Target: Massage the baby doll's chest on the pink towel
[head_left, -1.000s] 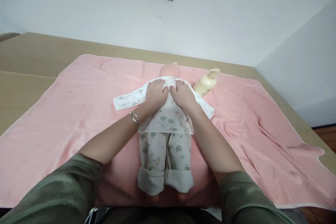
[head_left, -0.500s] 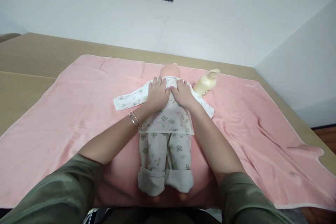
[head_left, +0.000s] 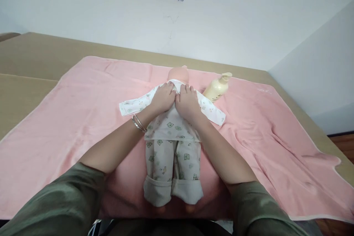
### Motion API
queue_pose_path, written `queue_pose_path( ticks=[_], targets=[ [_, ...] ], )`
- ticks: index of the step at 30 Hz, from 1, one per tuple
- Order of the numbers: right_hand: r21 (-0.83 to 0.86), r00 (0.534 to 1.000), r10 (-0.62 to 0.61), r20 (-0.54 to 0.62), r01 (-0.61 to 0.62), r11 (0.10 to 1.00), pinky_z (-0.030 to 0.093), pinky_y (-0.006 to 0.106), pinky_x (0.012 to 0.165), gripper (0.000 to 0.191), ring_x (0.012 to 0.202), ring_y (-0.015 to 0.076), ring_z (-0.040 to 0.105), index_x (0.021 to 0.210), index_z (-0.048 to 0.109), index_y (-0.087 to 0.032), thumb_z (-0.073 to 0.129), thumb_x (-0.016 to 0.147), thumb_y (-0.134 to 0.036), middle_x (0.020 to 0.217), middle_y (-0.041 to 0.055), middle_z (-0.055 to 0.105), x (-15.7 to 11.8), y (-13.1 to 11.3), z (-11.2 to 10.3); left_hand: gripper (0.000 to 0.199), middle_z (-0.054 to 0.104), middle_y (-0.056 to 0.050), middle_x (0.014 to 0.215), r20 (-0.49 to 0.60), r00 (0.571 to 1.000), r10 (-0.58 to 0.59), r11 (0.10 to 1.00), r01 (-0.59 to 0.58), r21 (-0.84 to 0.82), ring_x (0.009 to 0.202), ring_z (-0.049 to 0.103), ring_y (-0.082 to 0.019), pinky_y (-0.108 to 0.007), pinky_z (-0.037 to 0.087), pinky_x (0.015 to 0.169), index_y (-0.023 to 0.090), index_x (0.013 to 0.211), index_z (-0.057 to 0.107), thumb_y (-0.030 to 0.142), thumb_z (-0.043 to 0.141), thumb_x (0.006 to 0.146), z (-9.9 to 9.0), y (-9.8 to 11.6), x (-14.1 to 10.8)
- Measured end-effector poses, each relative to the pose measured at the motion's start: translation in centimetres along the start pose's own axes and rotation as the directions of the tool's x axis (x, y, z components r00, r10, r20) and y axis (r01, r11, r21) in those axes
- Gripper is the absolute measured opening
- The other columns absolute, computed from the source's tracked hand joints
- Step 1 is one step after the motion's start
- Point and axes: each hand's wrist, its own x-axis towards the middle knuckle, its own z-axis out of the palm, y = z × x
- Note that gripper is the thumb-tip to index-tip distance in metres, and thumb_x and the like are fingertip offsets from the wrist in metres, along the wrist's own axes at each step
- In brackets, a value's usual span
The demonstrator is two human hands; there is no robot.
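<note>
A baby doll (head_left: 172, 124) in a white printed top and matching trousers with rolled cuffs lies stretched out, its head away from me. Its face does not show. My left hand (head_left: 163, 99) rests on the left side of its upper body, fingers pointing toward the head and slightly bent. On the right side lies my right hand (head_left: 188, 104), palm down with its fingers extended. Both hands are open against the cloth, their thumbs close together at the middle. The doll's sleeves spread out to either side.
A pale yellow pump bottle (head_left: 217, 88) lies tilted beside the doll's right sleeve. Beneath everything is a rumpled pink blanket (head_left: 96, 92) on a wooden table (head_left: 41, 53). A white wall (head_left: 221, 22) rises behind the table.
My hands have drawn inward toward the middle of the doll's upper body, and my fingers are less spread. The top has bunched a little between them.
</note>
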Motion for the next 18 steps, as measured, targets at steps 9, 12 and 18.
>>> queue_pose_path(
  ticks=[9,12,18],
  targets=[
    [0.138,0.994,-0.082,0.078,0.071,0.988,0.027,0.057,0.131,0.061,0.16,0.0396,0.032,0.159,0.04,-0.004,0.027,0.107,-0.032,0.171,0.023,0.034,2.6,3.5,-0.2,0.058,0.047,-0.027,0.165,-0.087,0.992,-0.087,0.995,0.091,0.039,0.159,0.04,-0.038,-0.059,0.03,0.132,0.0,0.153,0.049,0.03,0.034,0.105,1.4,1.4,-1.6],
    [0.186,0.991,-0.021,0.13,-0.003,0.983,0.023,0.056,0.133,0.067,0.163,0.0387,0.026,0.159,0.038,-0.003,0.027,0.108,-0.045,0.173,0.024,0.028,3.8,5.1,-0.1,0.06,0.047,-0.032,0.162,-0.083,0.997,0.002,0.991,0.009,0.136,0.159,0.04,-0.04,-0.059,0.031,0.132,-0.005,0.153,0.046,0.029,0.036,0.104,1.5,2.5,-3.0],
    [0.082,0.992,0.018,0.124,-0.028,0.996,0.021,0.059,0.133,0.068,0.165,0.0413,0.021,0.163,0.032,0.002,0.027,0.108,-0.037,0.174,0.027,0.024,2.1,3.1,-0.7,0.049,0.062,-0.029,0.147,0.026,0.989,0.145,0.974,-0.147,0.171,0.15,0.051,-0.036,-0.054,0.034,0.131,-0.001,0.136,0.059,0.019,0.03,0.103,0.4,2.0,-2.4]
  ],
)
